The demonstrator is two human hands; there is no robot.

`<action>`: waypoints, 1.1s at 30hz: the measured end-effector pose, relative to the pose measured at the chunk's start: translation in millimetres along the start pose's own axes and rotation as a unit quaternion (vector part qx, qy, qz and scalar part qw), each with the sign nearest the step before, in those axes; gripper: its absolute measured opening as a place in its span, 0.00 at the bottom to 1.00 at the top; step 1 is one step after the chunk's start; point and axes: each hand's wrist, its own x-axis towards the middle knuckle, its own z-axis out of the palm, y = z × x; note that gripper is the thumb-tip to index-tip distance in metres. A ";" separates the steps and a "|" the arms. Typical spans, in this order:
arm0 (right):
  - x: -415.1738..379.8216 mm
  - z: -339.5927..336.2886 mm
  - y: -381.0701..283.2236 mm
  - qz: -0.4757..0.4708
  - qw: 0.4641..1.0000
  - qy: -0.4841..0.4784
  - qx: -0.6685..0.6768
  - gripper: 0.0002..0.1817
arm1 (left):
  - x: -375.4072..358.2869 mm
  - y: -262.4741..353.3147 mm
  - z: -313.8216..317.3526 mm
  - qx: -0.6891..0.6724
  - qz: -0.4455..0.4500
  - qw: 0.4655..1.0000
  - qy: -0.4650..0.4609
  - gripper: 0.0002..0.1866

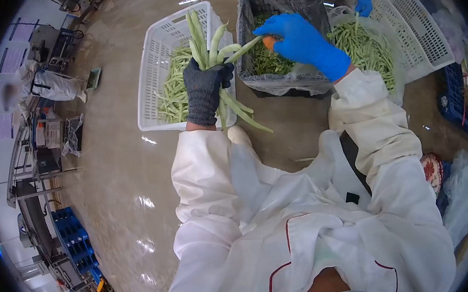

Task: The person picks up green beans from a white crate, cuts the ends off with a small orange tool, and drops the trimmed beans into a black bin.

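Note:
My left hand (206, 87), in a dark grey knit glove, is closed around a bunch of long green beans (199, 35) that stick out above and below the fist. My right hand (305, 42) wears a blue glove and pinches the tip of one green bean (246, 48) from that bunch. Something orange (269, 43) shows at its thumb; I cannot tell what it is. Beneath the left hand stands a white slotted crate (143, 98) holding more beans (173, 90). The right hand is over a bin lined with black plastic (245, 17), with green trimmings (269, 68) inside.
A clear bag of beans (367, 48) sits right of the bin, beside white crates (421, 26). Another person's blue-gloved hand (364, 1) reaches in there. Blue crates (455, 99) and plastic bags (463, 187) lie at right. Another person (56, 83) and equipment are far left.

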 end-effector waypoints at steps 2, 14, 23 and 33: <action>-0.8 0.1 0.2 -0.032 0.999 -0.020 -0.039 0.13 | 0.7 -0.4 -0.8 -0.001 0.002 1.000 0.005 0.16; 5.9 23.2 -16.9 0.157 0.868 0.098 0.461 0.14 | -5.5 -10.5 13.7 -0.186 0.014 0.980 -0.072 0.22; -29.0 60.5 -1.7 0.206 0.950 -0.214 -0.097 0.17 | 6.9 0.4 -26.3 -0.489 0.049 0.865 -0.097 0.22; -79.6 82.6 43.9 0.150 0.951 -0.269 0.019 0.13 | 23.2 -18.1 -127.8 -0.167 0.164 0.934 0.269 0.09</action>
